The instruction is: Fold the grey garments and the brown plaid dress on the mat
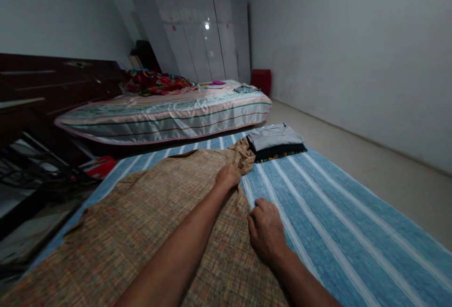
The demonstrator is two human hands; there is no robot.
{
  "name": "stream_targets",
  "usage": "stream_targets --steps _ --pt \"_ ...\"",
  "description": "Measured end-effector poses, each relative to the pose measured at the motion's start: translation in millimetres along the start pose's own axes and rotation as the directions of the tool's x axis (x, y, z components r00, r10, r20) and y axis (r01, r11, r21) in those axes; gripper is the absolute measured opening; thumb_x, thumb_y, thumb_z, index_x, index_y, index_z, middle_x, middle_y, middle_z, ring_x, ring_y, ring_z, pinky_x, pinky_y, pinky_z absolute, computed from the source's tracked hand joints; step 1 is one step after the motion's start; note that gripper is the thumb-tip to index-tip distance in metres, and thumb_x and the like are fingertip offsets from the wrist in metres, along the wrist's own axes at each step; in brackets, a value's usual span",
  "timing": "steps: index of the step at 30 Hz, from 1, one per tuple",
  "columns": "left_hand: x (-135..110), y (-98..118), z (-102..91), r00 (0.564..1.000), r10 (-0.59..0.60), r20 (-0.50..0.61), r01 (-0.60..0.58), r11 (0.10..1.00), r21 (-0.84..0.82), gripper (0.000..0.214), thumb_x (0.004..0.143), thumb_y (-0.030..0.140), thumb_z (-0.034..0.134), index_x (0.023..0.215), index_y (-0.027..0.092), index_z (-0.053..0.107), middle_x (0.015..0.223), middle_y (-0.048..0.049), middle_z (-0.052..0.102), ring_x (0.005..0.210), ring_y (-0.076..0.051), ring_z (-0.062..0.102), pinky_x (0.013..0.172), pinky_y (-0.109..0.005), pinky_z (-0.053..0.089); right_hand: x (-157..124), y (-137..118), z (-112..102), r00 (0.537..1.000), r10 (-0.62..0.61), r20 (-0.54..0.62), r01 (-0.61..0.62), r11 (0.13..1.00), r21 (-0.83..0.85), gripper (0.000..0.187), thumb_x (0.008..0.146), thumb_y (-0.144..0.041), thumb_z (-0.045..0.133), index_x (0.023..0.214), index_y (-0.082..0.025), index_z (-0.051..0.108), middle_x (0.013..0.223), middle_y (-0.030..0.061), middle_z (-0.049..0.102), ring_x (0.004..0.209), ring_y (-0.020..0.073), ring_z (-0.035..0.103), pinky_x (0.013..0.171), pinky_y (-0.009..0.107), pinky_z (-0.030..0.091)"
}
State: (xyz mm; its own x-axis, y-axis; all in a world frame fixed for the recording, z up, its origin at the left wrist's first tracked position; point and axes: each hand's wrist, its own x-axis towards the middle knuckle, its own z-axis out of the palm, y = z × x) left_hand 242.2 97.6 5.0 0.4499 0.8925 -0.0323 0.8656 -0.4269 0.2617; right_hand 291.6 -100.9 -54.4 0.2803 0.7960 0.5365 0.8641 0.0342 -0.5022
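A brown checked shirt (158,213) lies spread over a blue striped bedsheet, with its sleeve (243,154) bunched up at the far right. My left hand (229,175) reaches across the cloth and is closed on it just below that sleeve. Nearer to me, my right hand (266,229) is at the shirt's right side edge, its fingers curled in on the fabric; the fingertips are partly hidden. Beyond the sleeve sits a stack of folded clothes (275,137), grey on top, with black and patterned pieces underneath.
The blue striped bedsheet (339,222) extends to the right. Past it stands another bed (169,118) with a satin striped cover and a red floral blanket (155,82). A white wardrobe (197,38) is at the back, and a dark metal rack (28,165) at the left.
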Motion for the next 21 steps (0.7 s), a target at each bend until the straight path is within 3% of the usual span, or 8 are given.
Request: stream_targets --steps 7,13,16,21 --pt "1.1 -27.5 7.9 0.996 0.0 -0.09 -0.02 0.977 -0.213 0.015 0.075 0.026 0.06 0.065 0.017 0.067 0.058 -0.0001 0.061 0.063 -0.017 0.061 0.051 -0.023 0.036 4.2 -12.9 -7.3 1.0 -0.025 -0.007 0.026 0.96 0.277 0.017 0.086 -0.016 0.044 0.071 -0.019 0.052 0.074 0.0033 0.055 0.071 0.0156 0.052 0.067 0.027 0.038" --pt "-2.2 -34.7 12.6 0.99 0.01 -0.142 -0.051 0.955 -0.292 0.023 0.079 0.028 0.056 0.061 0.016 0.064 0.056 0.0013 0.058 0.062 -0.015 0.058 0.054 -0.022 0.036 7.8 -8.0 -12.0 0.969 0.221 0.115 -0.249 0.876 0.414 0.022 0.086 -0.027 0.046 0.066 -0.02 0.051 0.06 -0.0024 0.052 0.057 0.0117 0.051 0.058 0.023 0.034" --pt "-3.8 -34.5 11.8 0.99 0.026 -0.136 -0.065 0.956 -0.285 0.023 0.081 0.027 0.053 0.064 0.017 0.065 0.055 0.0015 0.058 0.061 -0.015 0.059 0.055 -0.022 0.038 9.8 -3.1 -13.8 0.937 0.292 0.194 -0.35 0.811 0.469 0.024 0.085 -0.032 0.046 0.064 -0.021 0.05 0.055 -0.004 0.05 0.053 0.0112 0.05 0.054 0.022 0.035" --pt "-8.1 -30.5 0.4 0.989 0.067 -0.132 -0.092 0.977 -0.192 0.016 0.082 0.025 0.054 0.088 0.018 0.066 0.067 -0.0001 0.065 0.068 -0.017 0.062 0.062 -0.024 0.042 9.9 -1.0 -14.4 0.939 0.281 0.197 -0.342 0.816 0.466 0.024 0.084 -0.033 0.046 0.064 -0.021 0.051 0.056 -0.0035 0.052 0.054 0.0116 0.051 0.056 0.022 0.036"
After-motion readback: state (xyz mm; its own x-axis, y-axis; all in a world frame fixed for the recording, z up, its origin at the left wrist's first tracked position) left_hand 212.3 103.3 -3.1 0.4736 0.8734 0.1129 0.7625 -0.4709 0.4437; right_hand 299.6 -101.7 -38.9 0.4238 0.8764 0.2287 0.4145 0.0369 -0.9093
